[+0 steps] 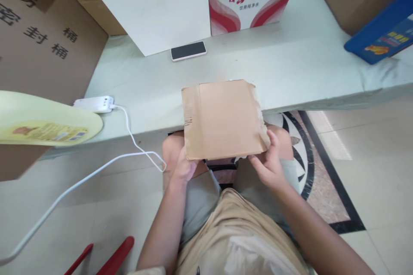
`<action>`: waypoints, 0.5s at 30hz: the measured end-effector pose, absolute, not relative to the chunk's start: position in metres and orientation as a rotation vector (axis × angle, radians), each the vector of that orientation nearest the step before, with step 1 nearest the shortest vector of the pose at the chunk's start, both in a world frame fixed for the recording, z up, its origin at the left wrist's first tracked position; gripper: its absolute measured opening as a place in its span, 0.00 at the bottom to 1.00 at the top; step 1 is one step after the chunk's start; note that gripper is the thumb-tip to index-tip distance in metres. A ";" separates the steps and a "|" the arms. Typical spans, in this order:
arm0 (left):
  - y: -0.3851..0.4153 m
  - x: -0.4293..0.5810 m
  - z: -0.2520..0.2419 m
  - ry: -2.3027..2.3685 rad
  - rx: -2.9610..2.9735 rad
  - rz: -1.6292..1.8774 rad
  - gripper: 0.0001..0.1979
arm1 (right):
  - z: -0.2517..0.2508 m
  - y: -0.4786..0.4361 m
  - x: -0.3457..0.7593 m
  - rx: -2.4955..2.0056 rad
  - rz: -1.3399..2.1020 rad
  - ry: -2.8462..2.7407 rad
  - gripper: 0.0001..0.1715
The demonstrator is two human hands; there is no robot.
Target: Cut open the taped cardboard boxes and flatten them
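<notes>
A flat piece of brown cardboard (pixel 229 120) is held over my lap, its far part overlapping the table's front edge. Its right side is torn and ragged, and a fold line runs down near the left side. My left hand (pixel 187 166) grips the near left corner, with most of its fingers hidden beneath the board. At the near right corner, my right hand (pixel 270 161) pinches the torn edge between thumb and fingers.
On the cloth-covered table (pixel 309 60) lie a phone (pixel 189 51) and a white power bank (pixel 94 104) with a cable (pixel 129 131). White boxes (pixel 161 13), a large carton (pixel 38 38), a yellow bottle (pixel 48 118) and a blue package (pixel 383 30) stand around.
</notes>
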State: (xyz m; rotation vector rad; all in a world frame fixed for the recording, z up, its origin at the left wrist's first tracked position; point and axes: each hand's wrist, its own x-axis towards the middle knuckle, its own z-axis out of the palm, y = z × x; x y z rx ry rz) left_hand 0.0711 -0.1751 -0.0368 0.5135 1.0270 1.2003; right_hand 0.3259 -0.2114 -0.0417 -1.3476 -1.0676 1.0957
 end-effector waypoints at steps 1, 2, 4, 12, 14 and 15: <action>-0.174 0.069 -0.042 1.015 0.514 1.189 0.30 | -0.041 -0.209 0.328 -1.342 1.075 -1.016 0.45; -0.173 0.067 -0.048 1.001 0.501 1.187 0.29 | -0.041 -0.206 0.330 -1.323 1.059 -0.956 0.41; -0.172 0.063 -0.056 0.979 0.445 1.204 0.29 | -0.044 -0.201 0.335 -1.294 1.034 -0.865 0.25; -0.167 0.061 -0.061 0.938 0.422 1.190 0.28 | -0.047 -0.188 0.343 -1.421 0.965 -1.459 0.15; -0.167 0.062 -0.063 0.946 0.427 1.168 0.28 | -0.045 -0.182 0.346 -1.406 0.923 -1.607 0.21; -0.167 0.062 -0.064 0.953 0.424 1.165 0.28 | -0.043 -0.177 0.348 -1.400 0.918 -1.657 0.22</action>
